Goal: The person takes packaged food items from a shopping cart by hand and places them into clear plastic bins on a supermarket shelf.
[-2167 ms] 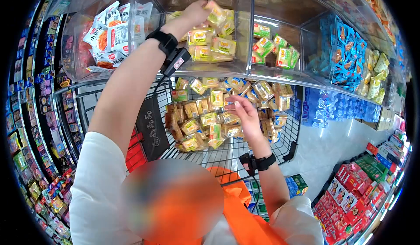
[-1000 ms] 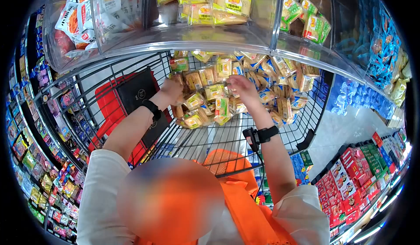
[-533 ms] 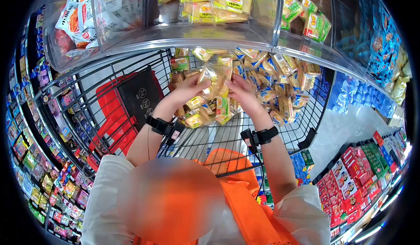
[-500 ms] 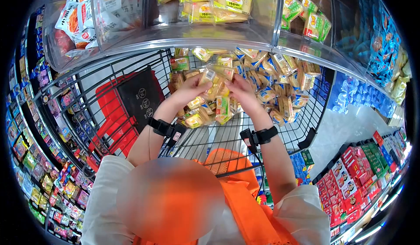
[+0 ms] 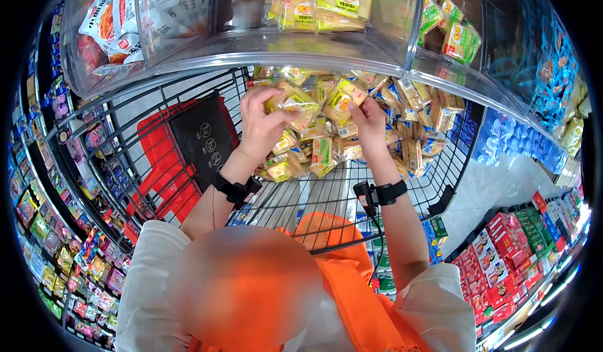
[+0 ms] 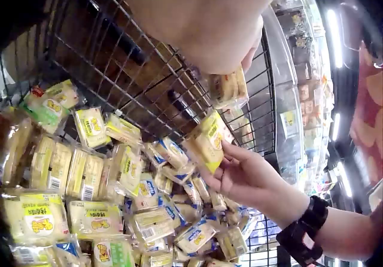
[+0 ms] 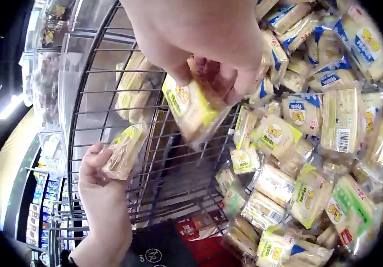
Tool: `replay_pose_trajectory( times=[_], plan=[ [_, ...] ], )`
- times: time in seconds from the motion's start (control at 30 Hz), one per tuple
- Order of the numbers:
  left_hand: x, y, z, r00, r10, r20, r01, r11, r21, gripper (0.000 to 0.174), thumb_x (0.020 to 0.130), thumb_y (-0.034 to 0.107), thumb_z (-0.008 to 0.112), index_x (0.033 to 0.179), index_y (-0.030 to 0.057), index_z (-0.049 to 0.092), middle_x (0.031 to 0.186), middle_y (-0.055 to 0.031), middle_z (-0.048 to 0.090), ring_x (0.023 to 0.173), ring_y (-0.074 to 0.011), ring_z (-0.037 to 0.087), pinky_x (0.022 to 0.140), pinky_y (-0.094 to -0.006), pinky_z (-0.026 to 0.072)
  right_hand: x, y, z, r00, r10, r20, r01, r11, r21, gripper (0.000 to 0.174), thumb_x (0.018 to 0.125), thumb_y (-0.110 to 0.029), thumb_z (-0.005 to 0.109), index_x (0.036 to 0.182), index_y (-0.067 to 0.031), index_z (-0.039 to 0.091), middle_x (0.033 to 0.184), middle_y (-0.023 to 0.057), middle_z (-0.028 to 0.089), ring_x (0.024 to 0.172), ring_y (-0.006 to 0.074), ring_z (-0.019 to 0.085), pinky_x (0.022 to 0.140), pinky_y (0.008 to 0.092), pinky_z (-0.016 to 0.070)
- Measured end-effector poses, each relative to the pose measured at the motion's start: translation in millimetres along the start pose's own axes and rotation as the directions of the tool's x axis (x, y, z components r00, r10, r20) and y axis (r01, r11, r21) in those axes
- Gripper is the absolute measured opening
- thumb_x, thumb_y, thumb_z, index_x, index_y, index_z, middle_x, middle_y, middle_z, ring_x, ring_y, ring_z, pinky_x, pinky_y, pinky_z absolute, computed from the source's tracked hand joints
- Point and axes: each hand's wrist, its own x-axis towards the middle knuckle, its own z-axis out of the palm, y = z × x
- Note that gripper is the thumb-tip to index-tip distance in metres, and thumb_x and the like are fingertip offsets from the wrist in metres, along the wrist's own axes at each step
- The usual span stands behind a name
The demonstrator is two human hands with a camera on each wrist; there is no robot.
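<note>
In the head view my left hand (image 5: 260, 124) grips a clear-wrapped bread packet (image 5: 295, 105) above the cart's pile. Beside it on the right, my right hand (image 5: 369, 129) pinches a second yellow-labelled bread packet (image 5: 343, 100) between thumb and fingers. The left wrist view shows the left hand's packet (image 6: 231, 87) partly covered by that hand, with the right hand's packet (image 6: 208, 140) lower down. Seen from the right wrist, the right hand's packet (image 7: 192, 110) hangs label outward over the wire side. Below both hands lies a heap of similar packets (image 5: 321, 154).
A black wire shopping cart (image 5: 295, 217) with a red child seat (image 5: 166, 185) and black panel (image 5: 200, 135) holds the heap. Clear bins (image 5: 245, 60) of snacks overhang its far side. Shelves (image 5: 81, 251) line the left; red boxes (image 5: 502, 258) stand at right.
The left hand has come down from the bin to the cart. Half a second ago both hands were together on the packets; now they are apart, each with one.
</note>
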Motion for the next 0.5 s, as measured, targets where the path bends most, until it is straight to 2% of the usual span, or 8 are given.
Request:
replay_pose_trajectory(
  times=[0.13,0.17,0.23,0.3,0.33,0.37,0.43,0.5],
  plan=[
    [0,0,-2,1.000,-0.013,0.007,0.013,1.000,0.016,0.028,0.052,-0.004,0.065,0.070,0.0160,0.059,0.094,-0.0011,0.052,0.097,-0.0237,0.047,0.081,-0.0357,0.0356,-8,-10,7,0.997,0.082,-0.006,-0.082,0.992,0.092,0.015,0.085,-0.014,0.050,0.092,-0.0001,0.050,0.076,0.0040,0.054,0.060,0.0081,0.051,0.048,0.0217,0.0424],
    [0,-1,-3,0.999,-0.020,0.049,0.017,0.999,0.047,0.027,0.052,-0.003,0.065,0.070,0.0155,0.058,0.093,0.0003,0.053,0.097,-0.0231,0.047,0.081,-0.0349,0.0355,-14,-18,6,0.996,0.083,0.013,-0.082,0.994,-0.077,0.018,0.087,-0.016,0.047,0.095,0.0002,0.049,0.076,0.0048,0.052,0.057,0.0089,0.050,0.043,0.0223,0.0401],
    [1,-1,-5,0.998,-0.053,0.031,0.053,0.999,0.004,0.024,0.055,-0.001,0.067,0.072,0.0124,0.057,0.087,0.0002,0.055,0.091,-0.0230,0.049,0.080,-0.0352,0.0353,-29,-54,12,0.971,0.167,0.174,-0.129,0.969,-0.209,0.027,0.090,-0.016,0.040,0.113,-0.0006,0.040,0.079,0.0046,0.052,0.054,0.0082,0.052,0.044,0.0200,0.0435],
    [-1,-2,-7,0.955,-0.296,0.013,0.294,0.941,-0.170,0.024,0.058,0.003,0.070,0.076,0.0081,0.055,0.082,-0.0041,0.057,0.082,-0.0248,0.052,0.079,-0.0361,0.0364,-46,-69,8,0.935,0.136,0.328,-0.040,0.958,-0.283,0.022,0.088,-0.012,0.042,0.107,0.0002,0.044,0.084,0.0058,0.052,0.060,0.0087,0.051,0.046,0.0232,0.0415],
    [-5,-1,-10,0.913,-0.409,-0.004,0.406,0.907,-0.113,0.028,0.061,0.010,0.074,0.080,0.0046,0.054,0.079,-0.0097,0.057,0.077,-0.0274,0.052,0.075,-0.0375,0.0388,-59,-95,10,0.895,0.171,0.413,-0.055,0.959,-0.277,0.024,0.088,-0.012,0.043,0.108,0.0001,0.043,0.086,0.0057,0.053,0.062,0.0084,0.051,0.048,0.0229,0.0419],
    [-7,-1,-16,0.829,-0.552,0.088,0.559,0.812,-0.169,0.030,0.063,0.015,0.073,0.082,0.0022,0.053,0.079,-0.0128,0.057,0.078,-0.0293,0.052,0.069,-0.0370,0.0415,-70,-131,16,0.845,0.204,0.495,-0.069,0.959,-0.276,0.025,0.087,-0.011,0.045,0.110,0.0000,0.042,0.087,0.0056,0.053,0.064,0.0081,0.052,0.049,0.0226,0.0424],
    [-13,-7,-18,0.730,-0.666,0.155,0.676,0.670,-0.305,0.031,0.066,0.019,0.071,0.084,0.0012,0.053,0.077,-0.0144,0.057,0.075,-0.0302,0.054,0.064,-0.0367,0.0430,-83,-197,26,0.840,0.190,0.508,-0.017,0.945,-0.325,0.028,0.086,-0.012,0.048,0.111,-0.0011,0.042,0.089,0.0039,0.053,0.069,0.0094,0.053,0.055,0.0248,0.0442],
    [-17,-9,-18,0.745,-0.655,0.130,0.660,0.694,-0.286,0.028,0.070,0.017,0.067,0.087,0.0010,0.053,0.072,-0.0141,0.057,0.067,-0.0292,0.055,0.060,-0.0352,0.0444,-70,-245,43,0.882,-0.059,0.467,0.331,0.784,-0.526,0.036,0.082,-0.003,0.050,0.116,-0.0010,0.039,0.081,0.0057,0.054,0.068,0.0071,0.054,0.054,0.0207,0.0454]
  ],
)
